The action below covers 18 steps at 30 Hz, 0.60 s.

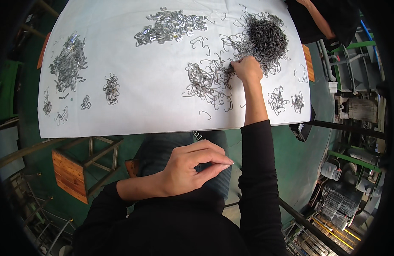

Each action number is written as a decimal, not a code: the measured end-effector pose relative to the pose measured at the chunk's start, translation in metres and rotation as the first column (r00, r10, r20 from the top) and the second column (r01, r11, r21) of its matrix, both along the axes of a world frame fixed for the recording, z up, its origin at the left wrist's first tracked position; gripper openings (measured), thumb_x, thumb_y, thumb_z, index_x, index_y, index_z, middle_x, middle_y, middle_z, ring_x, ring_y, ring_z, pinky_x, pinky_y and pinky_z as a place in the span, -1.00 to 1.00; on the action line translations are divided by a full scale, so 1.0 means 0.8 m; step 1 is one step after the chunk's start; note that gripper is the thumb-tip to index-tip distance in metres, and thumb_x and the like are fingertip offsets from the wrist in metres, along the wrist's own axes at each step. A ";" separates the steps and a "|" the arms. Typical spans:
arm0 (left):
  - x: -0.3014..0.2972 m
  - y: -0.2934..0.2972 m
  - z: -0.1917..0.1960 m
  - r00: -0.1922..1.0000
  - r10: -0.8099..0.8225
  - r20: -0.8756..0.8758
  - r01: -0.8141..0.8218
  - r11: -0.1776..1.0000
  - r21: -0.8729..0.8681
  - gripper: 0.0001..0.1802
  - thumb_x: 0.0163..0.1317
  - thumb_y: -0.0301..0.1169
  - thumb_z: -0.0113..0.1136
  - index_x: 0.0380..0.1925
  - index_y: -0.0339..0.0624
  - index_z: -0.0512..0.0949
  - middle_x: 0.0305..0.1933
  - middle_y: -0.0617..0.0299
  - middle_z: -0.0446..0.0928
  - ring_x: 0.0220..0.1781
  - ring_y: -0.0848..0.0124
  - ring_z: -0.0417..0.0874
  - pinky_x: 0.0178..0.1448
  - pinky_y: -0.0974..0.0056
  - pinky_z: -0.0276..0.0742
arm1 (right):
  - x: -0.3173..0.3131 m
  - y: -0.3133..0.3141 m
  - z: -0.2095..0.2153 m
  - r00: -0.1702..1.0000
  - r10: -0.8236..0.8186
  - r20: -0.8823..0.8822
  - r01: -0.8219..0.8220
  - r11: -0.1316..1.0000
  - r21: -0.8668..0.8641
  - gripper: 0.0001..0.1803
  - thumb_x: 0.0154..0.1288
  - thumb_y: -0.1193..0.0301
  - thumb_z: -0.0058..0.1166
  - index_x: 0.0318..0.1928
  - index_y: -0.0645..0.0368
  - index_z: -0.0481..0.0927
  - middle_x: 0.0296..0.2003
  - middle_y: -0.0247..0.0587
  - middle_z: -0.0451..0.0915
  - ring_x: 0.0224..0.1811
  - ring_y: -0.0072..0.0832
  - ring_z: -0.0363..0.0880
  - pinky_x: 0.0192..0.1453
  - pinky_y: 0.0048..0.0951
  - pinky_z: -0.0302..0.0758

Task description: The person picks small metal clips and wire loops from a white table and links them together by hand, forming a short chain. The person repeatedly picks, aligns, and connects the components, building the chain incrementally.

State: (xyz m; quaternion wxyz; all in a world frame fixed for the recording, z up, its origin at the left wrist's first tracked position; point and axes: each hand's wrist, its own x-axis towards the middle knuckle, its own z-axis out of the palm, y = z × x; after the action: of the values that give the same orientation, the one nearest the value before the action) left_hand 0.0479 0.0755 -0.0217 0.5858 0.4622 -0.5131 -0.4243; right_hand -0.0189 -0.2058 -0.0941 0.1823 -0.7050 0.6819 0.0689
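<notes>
My right hand point(249, 70) reaches over the white table, its fingers pinched on bent wire hooks point(229, 70) between two piles. Right beside it rises a dense dark heap of wire hooks point(267, 38). Left of the hand lies a looser spread of hooks point(203, 83). My left hand point(192, 166) is off the table, above my lap, with thumb and fingertips pressed together. Whatever those fingertips hold is too small to make out. A small coiled wire piece point(197, 135) shows just above the left hand; whether it touches the hand I cannot tell.
Flat metal buckles point(173, 26) lie at the table's far middle, and slim metal pieces point(69, 64) at the left. Small hook clusters point(111, 88) sit near the front edge. Another person's arm point(319, 19) is at the far right. A wooden stool point(70, 175) stands at the left.
</notes>
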 end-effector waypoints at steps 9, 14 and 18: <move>-0.002 0.008 0.002 0.999 0.022 0.046 -0.024 0.999 0.025 -0.83 0.05 -0.69 0.32 -0.33 -0.28 0.66 -0.32 0.13 0.62 -0.34 0.46 0.65 -0.27 0.42 0.54 | -0.020 0.010 -0.010 0.978 0.151 0.140 -0.130 0.980 -0.153 -0.71 0.26 0.30 0.07 -0.15 0.26 0.60 -0.15 0.08 0.65 -0.05 -0.07 0.63 0.02 -0.18 0.52; -0.006 0.009 -0.005 0.998 0.059 0.010 -0.059 0.998 0.015 -0.82 0.09 -0.71 0.28 -0.29 -0.29 0.65 -0.29 0.15 0.61 -0.34 0.51 0.65 -0.28 0.46 0.56 | -0.069 0.032 -0.018 0.864 0.175 0.472 -0.039 0.958 -0.283 -0.80 0.26 0.38 0.14 -0.22 0.27 0.59 -0.40 -0.02 0.66 -0.30 -0.17 0.66 -0.15 -0.22 0.53; -0.010 0.008 -0.008 0.997 0.063 -0.034 -0.062 0.998 0.012 -0.81 0.12 -0.72 0.24 -0.26 -0.29 0.64 -0.26 0.16 0.61 -0.32 0.52 0.65 -0.26 0.47 0.58 | -0.100 0.050 -0.020 0.776 0.053 0.629 0.078 0.981 -0.178 -0.84 0.18 0.48 0.22 -0.26 0.32 0.61 -0.46 -0.14 0.66 -0.44 -0.46 0.65 -0.36 -0.43 0.55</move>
State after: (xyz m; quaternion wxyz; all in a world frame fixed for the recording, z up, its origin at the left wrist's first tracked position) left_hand 0.0401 0.0817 -0.0279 0.6049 0.4739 -0.4857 -0.4165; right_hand -0.0986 -0.1662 -0.1104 0.3309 -0.6970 0.5895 -0.2390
